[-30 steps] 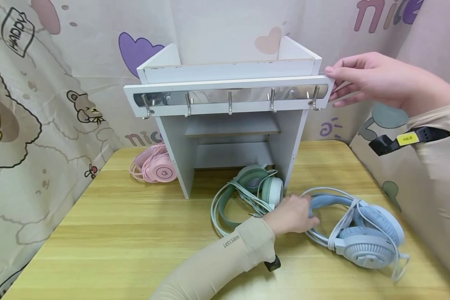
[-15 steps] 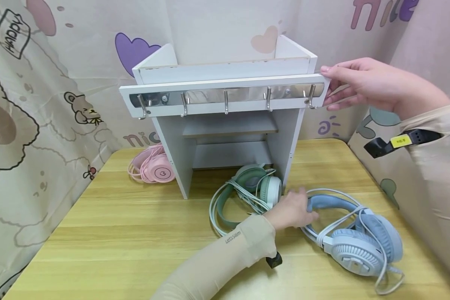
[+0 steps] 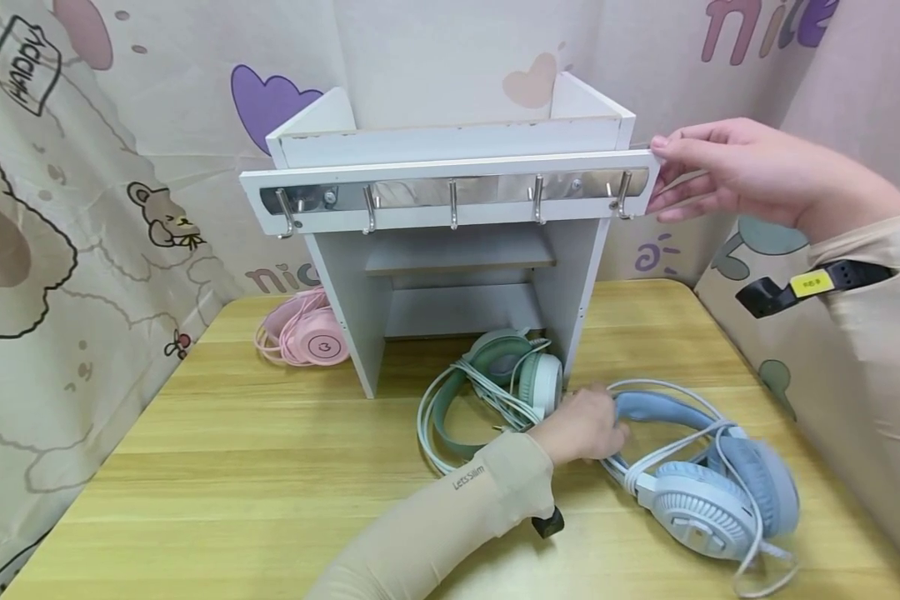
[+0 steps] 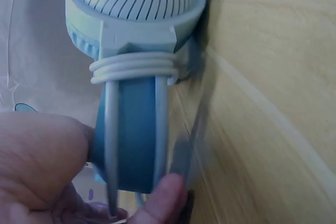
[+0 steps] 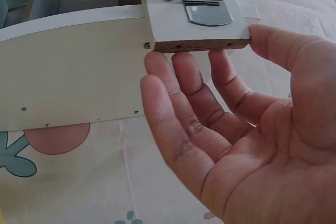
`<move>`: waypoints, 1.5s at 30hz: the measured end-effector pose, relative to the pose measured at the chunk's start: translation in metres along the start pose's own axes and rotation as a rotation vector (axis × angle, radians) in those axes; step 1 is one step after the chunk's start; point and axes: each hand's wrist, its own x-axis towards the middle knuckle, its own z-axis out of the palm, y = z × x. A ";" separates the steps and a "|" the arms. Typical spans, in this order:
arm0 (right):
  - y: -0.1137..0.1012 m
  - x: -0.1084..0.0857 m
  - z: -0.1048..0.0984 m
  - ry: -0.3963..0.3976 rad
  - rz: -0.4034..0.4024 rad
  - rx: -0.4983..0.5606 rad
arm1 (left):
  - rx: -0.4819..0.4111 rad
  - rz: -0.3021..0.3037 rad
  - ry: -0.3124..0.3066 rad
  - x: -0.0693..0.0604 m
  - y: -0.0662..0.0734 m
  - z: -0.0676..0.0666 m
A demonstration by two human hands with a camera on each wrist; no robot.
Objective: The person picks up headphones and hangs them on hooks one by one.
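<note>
My left hand (image 3: 587, 425) grips the headband of the blue headphones (image 3: 701, 508), whose ear cups lie to its right. In the left wrist view, thumb and fingers (image 4: 165, 198) are round the blue band (image 4: 137, 129), with white cable wound about it. Just left of that hand, green headphones (image 3: 542, 383) lie partly inside the white shelf unit (image 3: 587, 292). My right hand (image 3: 757, 171) pinches the right end of the white hook board (image 3: 420, 218), thumb at one edge and fingertips (image 5: 181, 59) at the end face in the right wrist view.
Pink headphones (image 3: 318, 337) lie on the wooden table (image 3: 217, 467), left of the shelf unit. Several metal hooks stick out from the board's front. Printed cloth (image 3: 120, 167) hangs behind and at both sides.
The blue headphones' ear cups have swung left and toward the table's front edge, with my left hand still at the headband. My right hand stays at the board's end.
</note>
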 end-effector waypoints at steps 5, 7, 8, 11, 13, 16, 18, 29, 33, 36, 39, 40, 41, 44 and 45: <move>0.004 0.000 0.002 -0.005 -0.015 0.076 | -0.230 -0.093 -0.015 -0.004 0.004 -0.004; 0.005 0.001 0.003 -0.007 -0.015 0.107 | -0.257 -0.080 -0.013 -0.006 0.003 -0.005; 0.006 0.001 0.003 -0.007 -0.015 0.115 | -0.263 -0.065 -0.010 -0.006 0.002 -0.006; 0.008 0.002 0.003 -0.004 -0.015 0.129 | -0.274 -0.015 0.001 -0.008 0.000 -0.008; 0.010 0.003 0.004 -0.004 -0.012 0.134 | -0.305 0.020 0.004 -0.009 -0.001 -0.010; 0.011 0.004 0.005 -0.005 -0.002 0.149 | -0.392 0.079 -0.009 -0.012 -0.004 -0.014; 0.010 0.004 0.006 -0.002 0.007 0.160 | -0.457 0.117 -0.021 -0.013 -0.006 -0.015; 0.009 0.003 0.008 0.031 0.012 0.175 | -0.489 0.177 0.037 -0.017 -0.016 -0.017; 0.010 0.002 0.008 0.031 -0.023 0.212 | -0.443 0.201 0.110 -0.019 -0.019 -0.019; 0.012 0.002 0.009 0.037 -0.048 0.234 | -0.445 0.247 0.167 -0.020 -0.020 -0.022; 0.013 0.002 0.009 0.040 -0.061 0.231 | -0.486 0.275 0.225 -0.021 -0.021 -0.023; 0.013 0.002 0.009 0.040 -0.063 0.233 | -0.514 0.271 0.240 -0.021 -0.021 -0.023; 0.013 0.002 0.009 0.038 -0.064 0.231 | -0.550 0.261 0.248 -0.021 -0.022 -0.023; 0.013 0.003 0.009 0.032 -0.064 0.222 | -0.645 0.233 0.249 -0.022 -0.024 -0.024; 0.014 0.003 0.009 0.032 -0.064 0.221 | -0.654 0.226 0.247 -0.022 -0.026 -0.025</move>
